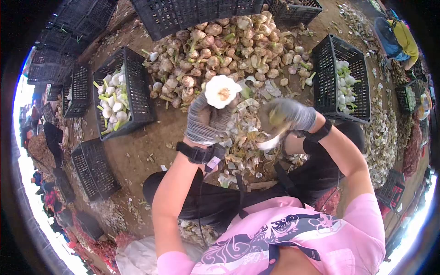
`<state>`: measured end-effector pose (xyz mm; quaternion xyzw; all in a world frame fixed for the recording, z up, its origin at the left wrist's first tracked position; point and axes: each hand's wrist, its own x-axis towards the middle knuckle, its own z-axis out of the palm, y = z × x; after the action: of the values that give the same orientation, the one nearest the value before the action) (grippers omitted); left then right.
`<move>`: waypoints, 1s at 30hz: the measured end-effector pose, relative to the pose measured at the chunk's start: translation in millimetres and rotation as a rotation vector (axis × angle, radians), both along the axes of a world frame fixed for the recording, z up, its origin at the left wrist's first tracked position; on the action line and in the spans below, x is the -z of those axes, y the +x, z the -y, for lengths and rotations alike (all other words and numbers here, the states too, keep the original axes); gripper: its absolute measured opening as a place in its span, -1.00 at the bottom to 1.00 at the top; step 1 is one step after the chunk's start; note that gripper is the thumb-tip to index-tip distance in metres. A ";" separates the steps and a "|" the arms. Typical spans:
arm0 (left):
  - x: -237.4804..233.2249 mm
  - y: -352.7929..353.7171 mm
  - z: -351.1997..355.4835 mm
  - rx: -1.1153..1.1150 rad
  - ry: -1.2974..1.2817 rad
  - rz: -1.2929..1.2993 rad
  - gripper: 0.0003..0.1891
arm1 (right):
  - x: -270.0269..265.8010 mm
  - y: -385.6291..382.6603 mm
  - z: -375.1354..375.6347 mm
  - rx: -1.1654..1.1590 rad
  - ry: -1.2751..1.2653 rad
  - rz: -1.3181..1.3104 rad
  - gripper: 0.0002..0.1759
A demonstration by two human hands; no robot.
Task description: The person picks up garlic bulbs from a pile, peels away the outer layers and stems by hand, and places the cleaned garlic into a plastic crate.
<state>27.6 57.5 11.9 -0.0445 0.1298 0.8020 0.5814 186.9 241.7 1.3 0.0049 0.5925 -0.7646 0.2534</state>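
Observation:
My left hand (208,120), in a grey striped glove, is closed around a white garlic bulb (221,91), whose root side faces the camera. To the right, my right hand (286,115), also gloved, is smeared by motion. Something pale and blurred (270,143) shows just below its fingers; I cannot make out what it is or whether the hand holds it. Beyond both hands lies a large pile of unpeeled garlic (201,59). Loose peelings (247,133) cover the ground beneath and between the hands.
Black crates with white garlic stand at left (137,87) and right (323,78). Another crate (192,20) stands behind the pile, and one (94,169) at lower left. A person in yellow (403,39) is at upper right; more people are at far left.

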 end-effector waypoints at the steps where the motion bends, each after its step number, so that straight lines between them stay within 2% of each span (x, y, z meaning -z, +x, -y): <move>1: -1.5 -0.9 0.0 -0.030 -0.030 0.006 -0.59 | 15.0 3.2 4.4 -0.099 0.308 -0.144 -0.53; 2: -2.4 -1.6 0.2 -0.061 -0.059 0.010 -0.60 | 29.9 7.6 10.6 -0.198 0.617 -0.290 -0.50; 3: 4.3 -2.6 -0.1 -0.061 -0.060 0.008 -0.60 | 25.7 8.9 15.6 -0.196 0.616 -0.293 -0.50; 5: 24.1 -4.1 -1.7 -0.011 -0.073 -0.066 -0.64 | 9.6 7.2 26.5 -0.035 1.069 -0.589 -0.44; 6: 23.4 -2.0 -2.4 -0.002 -0.077 -0.062 -0.64 | 2.7 2.9 28.7 -0.029 1.068 -0.579 -0.44; 8: 20.5 4.5 -8.1 0.039 -0.118 0.000 -0.66 | -6.9 -9.9 25.5 0.476 0.785 -0.344 -0.37; 10: 34.1 10.9 -12.0 0.082 -0.149 0.061 -0.64 | 10.7 -16.7 24.0 0.768 0.798 -0.368 -0.40; 11: 39.0 15.2 -14.7 0.108 -0.168 0.035 -0.64 | 10.1 -17.2 28.6 0.800 0.578 -0.189 -0.49; 12: 42.1 19.4 -17.9 0.132 -0.186 0.009 -0.63 | 0.8 -16.1 31.4 0.738 0.593 -0.110 -0.72; 14: 50.9 21.8 -19.8 0.145 -0.273 -0.035 -0.61 | 2.9 -3.3 29.3 0.688 0.300 -0.152 -0.77; 16: 62.5 20.1 -23.5 0.091 -0.511 -0.185 -0.63 | -9.1 8.3 39.5 0.426 0.153 -0.251 -0.75; 17: 62.9 18.9 -25.1 0.030 -0.605 -0.137 -0.66 | -22.4 12.7 42.3 0.307 0.103 -0.108 -0.69; 18: 67.4 17.6 -26.6 -0.065 -0.590 -0.195 -0.78 | -18.3 13.3 42.4 0.319 0.102 -0.102 -0.69; 20: 69.9 19.4 -25.5 -0.051 -0.652 -0.246 -0.74 | 2.7 11.9 41.0 0.922 -0.150 0.057 -0.60; 21: 64.7 24.8 -26.9 0.003 -0.680 -0.422 -0.73 | 28.4 10.3 34.9 1.025 -0.160 0.051 -0.48; 22: 56.5 32.5 -30.2 0.054 -0.701 -0.597 -0.71 | 35.5 10.6 33.4 1.036 -0.155 0.052 -0.48; 24: 45.4 49.6 -35.4 0.249 -0.619 -0.856 -0.60 | 50.0 14.4 29.5 0.861 -0.589 0.151 -0.48; 25: 34.7 60.3 -38.4 0.214 -0.567 -0.886 -0.56 | 69.5 15.9 23.3 0.786 0.001 -0.254 -0.49; 26: 26.8 68.8 -41.1 0.174 -0.515 -0.912 -0.52 | 85.3 24.4 7.1 0.796 0.010 -0.245 -0.49; 28: 24.9 69.1 -41.7 0.180 -0.543 -0.895 -0.53 | 87.9 36.0 -29.6 1.313 -1.044 0.183 -0.42; 30: 27.3 61.2 -38.4 0.172 -0.581 -0.885 -0.53 | 95.9 64.9 -81.7 1.498 -1.175 -0.186 -0.43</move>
<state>88.8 95.8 -15.4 0.1497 0.5825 0.6243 0.4985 251.7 323.4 -94.5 0.1939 -0.0252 -0.9008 -0.3878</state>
